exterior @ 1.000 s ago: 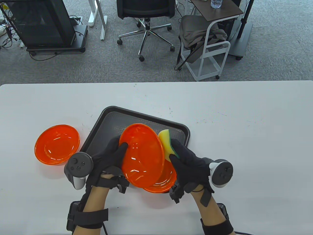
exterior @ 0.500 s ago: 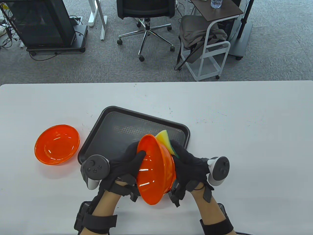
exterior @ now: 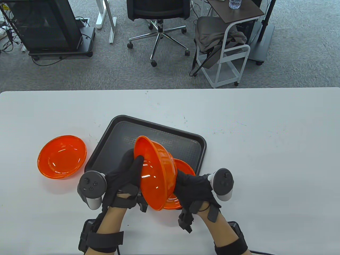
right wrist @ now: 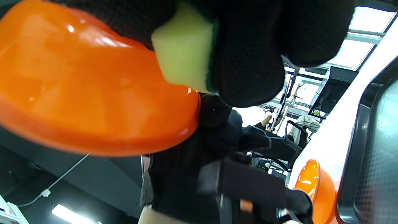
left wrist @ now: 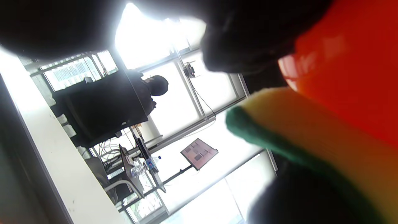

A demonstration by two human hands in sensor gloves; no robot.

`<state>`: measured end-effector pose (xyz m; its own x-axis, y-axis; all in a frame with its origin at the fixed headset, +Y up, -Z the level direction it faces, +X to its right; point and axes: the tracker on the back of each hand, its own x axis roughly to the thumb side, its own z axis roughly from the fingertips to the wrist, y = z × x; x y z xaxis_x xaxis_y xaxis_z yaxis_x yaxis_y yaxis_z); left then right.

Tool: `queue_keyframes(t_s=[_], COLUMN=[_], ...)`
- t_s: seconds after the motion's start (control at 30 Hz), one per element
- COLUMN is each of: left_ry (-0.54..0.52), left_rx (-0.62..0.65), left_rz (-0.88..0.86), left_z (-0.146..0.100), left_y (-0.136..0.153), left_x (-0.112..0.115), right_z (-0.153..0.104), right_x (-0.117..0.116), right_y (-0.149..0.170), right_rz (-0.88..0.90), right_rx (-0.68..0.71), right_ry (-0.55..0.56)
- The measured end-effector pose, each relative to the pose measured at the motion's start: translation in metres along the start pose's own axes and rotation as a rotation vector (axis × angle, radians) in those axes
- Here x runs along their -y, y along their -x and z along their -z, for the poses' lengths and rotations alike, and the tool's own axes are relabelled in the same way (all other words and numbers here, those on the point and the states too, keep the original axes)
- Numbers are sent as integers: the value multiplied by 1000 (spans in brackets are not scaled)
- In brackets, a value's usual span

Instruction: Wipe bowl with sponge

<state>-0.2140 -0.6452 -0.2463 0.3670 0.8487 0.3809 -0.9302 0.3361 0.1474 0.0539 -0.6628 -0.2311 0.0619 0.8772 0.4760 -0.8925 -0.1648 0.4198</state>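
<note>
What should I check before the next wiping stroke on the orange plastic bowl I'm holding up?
1. Left hand grips the tilted orange plastic bowl at its rim: ok.
2. Right hand holds the yellow and green sponge: ok.
3. Sponge touches the bowl's outer wall: ok.
4. Bowl is raised over the dark rectangular tray: ok.
5. Second orange bowl on the tray sits clear of the stroke: cannot tell.
6. Third orange bowl, left of the tray, is out of the way: ok.
</note>
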Motion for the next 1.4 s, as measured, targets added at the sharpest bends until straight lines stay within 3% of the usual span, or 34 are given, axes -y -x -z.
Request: queue_keyframes(t_s=[0.23, 0.37, 0.8, 0.97, 1.4], left_ry=[-116, -130, 33, 158, 87], left_rx=[-41, -72, -67, -58, -74], left_rz=[121, 137, 106, -6, -100], left_z=[2, 2, 4, 3, 4], left_y=[7, 14, 11, 4, 11], left_x=[-30, -38, -16, 6, -6], right_z=[0, -1, -9, -8, -3], right_x=[2, 6, 25, 17, 11], right_y=[-4, -8, -12, -11, -15], right_rz=[17, 21, 6, -14, -72], right_rx=[24, 54, 124, 123, 124], right_ry=[17, 63, 279, 237, 119])
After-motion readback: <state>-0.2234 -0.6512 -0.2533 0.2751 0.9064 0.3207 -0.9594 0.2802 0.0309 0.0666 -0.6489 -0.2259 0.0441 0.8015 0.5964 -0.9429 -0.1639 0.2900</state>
